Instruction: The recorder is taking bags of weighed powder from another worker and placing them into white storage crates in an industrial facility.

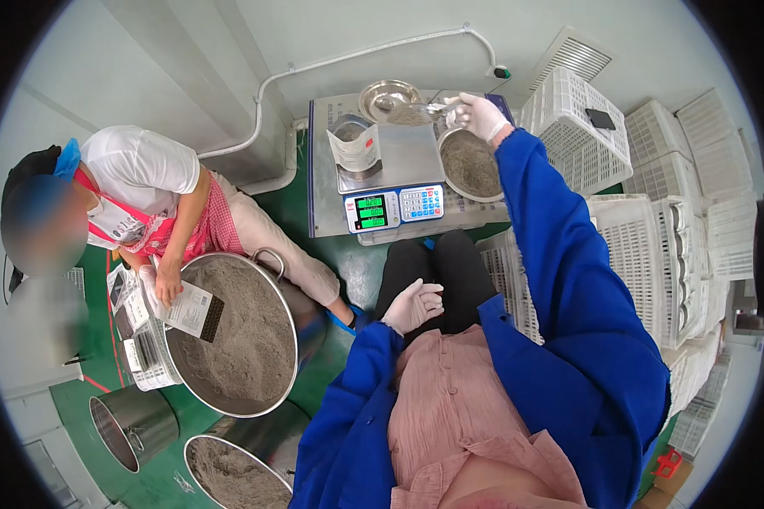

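My gloved right hand (pixel 481 116) grips the handle of a metal scoop (pixel 414 114) loaded with grey-brown powder. The scoop hovers beyond the plate of a digital scale (pixel 414 149), right of a printed pouch (pixel 355 153). That pouch stands upright on the plate, its mouth open and powder visible inside. Under my right forearm, a steel basin (pixel 444 143) holds more of the powder (pixel 468 165). A shiny metal bowl (pixel 370 97) sits behind the scale. My gloved left hand (pixel 414 306) rests over my lap, fingers slightly apart, holding nothing.
At left a co-worker (pixel 146 184) holds a similar pouch (pixel 194 308) over a large steel pot (pixel 295 343) of powder. Two more steel pots (pixel 156 417) (pixel 274 432) stand below it. White plastic crates (pixel 624 254) are stacked at right; a phone (pixel 600 119) lies on one.
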`<state>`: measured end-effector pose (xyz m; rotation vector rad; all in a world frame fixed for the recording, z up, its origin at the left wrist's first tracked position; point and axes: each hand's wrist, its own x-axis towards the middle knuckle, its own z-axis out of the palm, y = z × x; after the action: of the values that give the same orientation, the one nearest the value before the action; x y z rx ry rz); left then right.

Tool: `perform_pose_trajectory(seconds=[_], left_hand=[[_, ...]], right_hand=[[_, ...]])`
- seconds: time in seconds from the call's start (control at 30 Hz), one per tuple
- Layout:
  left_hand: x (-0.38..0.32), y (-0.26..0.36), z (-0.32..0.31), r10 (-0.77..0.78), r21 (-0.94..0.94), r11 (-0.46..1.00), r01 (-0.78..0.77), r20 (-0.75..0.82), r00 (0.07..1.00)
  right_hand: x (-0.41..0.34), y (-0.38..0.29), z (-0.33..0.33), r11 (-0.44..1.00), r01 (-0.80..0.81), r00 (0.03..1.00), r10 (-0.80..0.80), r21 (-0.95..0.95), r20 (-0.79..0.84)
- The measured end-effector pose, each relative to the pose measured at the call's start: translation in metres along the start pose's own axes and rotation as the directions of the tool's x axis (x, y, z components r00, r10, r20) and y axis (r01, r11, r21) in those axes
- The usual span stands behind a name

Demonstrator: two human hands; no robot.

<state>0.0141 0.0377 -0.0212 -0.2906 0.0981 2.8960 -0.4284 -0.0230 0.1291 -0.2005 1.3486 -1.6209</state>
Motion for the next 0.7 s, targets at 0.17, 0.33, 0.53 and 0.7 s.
perform_pose_trajectory(seconds=[0.17,0.33,0.53,0.7], left_hand=[[-0.002,0.000,-0.001,0.004,0.004,1.000,-0.004,-0.020,1.000],[0.005,0.000,0.003,-0.026,-0.002,1.000,0.026,-0.060,0.998],[0.008,0.003,0.001,-0.055,-0.014,0.998,0.054,-0.087,0.995],[0.012,0.003,0.007,-0.058,-0.005,0.998,0.058,-0.128,0.990]], right_hand=[[-0.025,0.021,-0.075,0.998,0.012,0.995,-0.018,-0.058,-0.102],[-0.046,0.058,-0.122,0.920,-0.031,0.899,-0.146,-0.391,-0.414],[-0.064,0.101,-0.124,0.024,0.018,0.742,-0.671,-1.000,-0.002],[-0.055,0.112,-0.149,0.073,-0.057,0.673,-0.733,-0.996,-0.092]])
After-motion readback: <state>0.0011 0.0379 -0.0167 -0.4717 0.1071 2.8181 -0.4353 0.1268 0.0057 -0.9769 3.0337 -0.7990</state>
